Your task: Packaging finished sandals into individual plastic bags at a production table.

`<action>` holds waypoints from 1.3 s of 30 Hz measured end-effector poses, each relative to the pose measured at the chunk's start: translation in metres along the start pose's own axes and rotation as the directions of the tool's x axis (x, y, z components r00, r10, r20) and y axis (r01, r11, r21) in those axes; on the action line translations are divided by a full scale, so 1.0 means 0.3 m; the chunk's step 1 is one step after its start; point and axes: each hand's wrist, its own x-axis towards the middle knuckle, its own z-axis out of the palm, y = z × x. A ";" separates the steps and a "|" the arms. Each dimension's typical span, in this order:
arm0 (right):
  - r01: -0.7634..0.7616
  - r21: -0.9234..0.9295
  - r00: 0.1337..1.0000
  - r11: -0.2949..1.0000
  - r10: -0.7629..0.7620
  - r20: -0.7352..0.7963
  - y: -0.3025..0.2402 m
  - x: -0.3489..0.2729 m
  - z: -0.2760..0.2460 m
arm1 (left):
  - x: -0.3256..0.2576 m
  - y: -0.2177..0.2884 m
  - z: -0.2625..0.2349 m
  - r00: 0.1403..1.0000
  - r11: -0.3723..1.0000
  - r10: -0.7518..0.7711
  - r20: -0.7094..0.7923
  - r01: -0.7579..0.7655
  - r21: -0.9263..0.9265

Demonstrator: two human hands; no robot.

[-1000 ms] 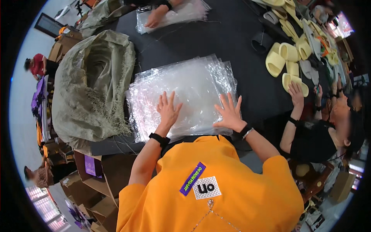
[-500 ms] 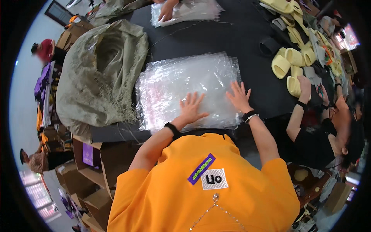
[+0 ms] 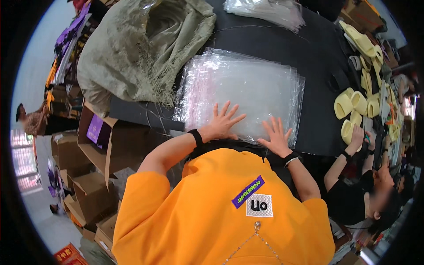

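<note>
A stack of clear plastic bags (image 3: 251, 84) lies on the black-topped table (image 3: 247, 35) before me, its edges uneven and glossy. My left hand (image 3: 221, 123) rests on the near part of the stack, palm down and fingers spread. To its right, my right hand (image 3: 277, 138) lies flat near the stack's near right corner, fingers apart. Neither hand grips anything. Dark bands circle both wrists.
A large grey-green woven sack (image 3: 132, 53) slumps on the left of the table. More clear bags (image 3: 269, 11) lie at the far side. Pale yellow slippers (image 3: 351, 104) pile up on the right, beside a co-worker's hand (image 3: 356, 139). Cardboard boxes (image 3: 90, 190) stand lower left.
The whole view has turned, so the sack and bags appear shifted. My right hand has moved nearer to me on the stack. The far person's hand is out of view now.
</note>
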 end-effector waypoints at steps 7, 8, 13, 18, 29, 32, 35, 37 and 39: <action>0.042 -0.099 0.998 0.994 -0.047 -0.043 0.032 0.004 0.084 | -0.053 -0.080 0.106 0.991 0.991 0.103 -0.081 -0.095 0.096; 0.043 -0.084 0.998 0.996 -0.046 -0.030 0.044 -0.011 0.102 | -0.059 -0.080 0.108 0.991 0.992 0.096 -0.090 -0.088 0.091; 0.049 -0.194 0.994 0.980 -0.066 -0.085 0.062 -0.018 0.138 | -0.068 -0.072 0.091 0.994 0.992 0.108 -0.026 -0.107 0.066; 0.061 -0.082 0.990 0.995 -0.050 0.131 0.047 -0.022 0.065 | -0.061 -0.093 0.078 0.986 0.989 0.150 0.077 -0.148 -0.029; 0.102 -0.104 0.933 0.989 -0.058 0.356 0.083 -0.003 0.029 | 0.182 -0.613 -0.312 0.968 0.529 -0.244 -0.067 0.074 -0.846; 0.114 -0.124 0.924 0.986 -0.059 0.378 0.079 0.033 0.015 | 0.234 -0.983 -0.390 0.745 0.601 -0.532 -0.402 -0.002 -0.800; 0.053 -0.028 0.898 0.998 -0.036 0.439 0.072 0.027 0.012 | 0.333 -1.272 -0.455 0.524 0.479 -0.741 -0.419 -0.024 -0.877; -0.028 0.069 0.859 0.997 -0.011 0.512 0.075 0.031 -0.013 | 0.406 -1.378 -0.501 0.461 0.208 -0.852 -0.247 -0.135 -0.969; -0.114 0.138 0.887 0.984 0.038 0.460 -0.032 0.077 -0.178 | 0.359 -1.623 -0.454 0.371 0.268 -0.893 -0.253 -0.012 -0.963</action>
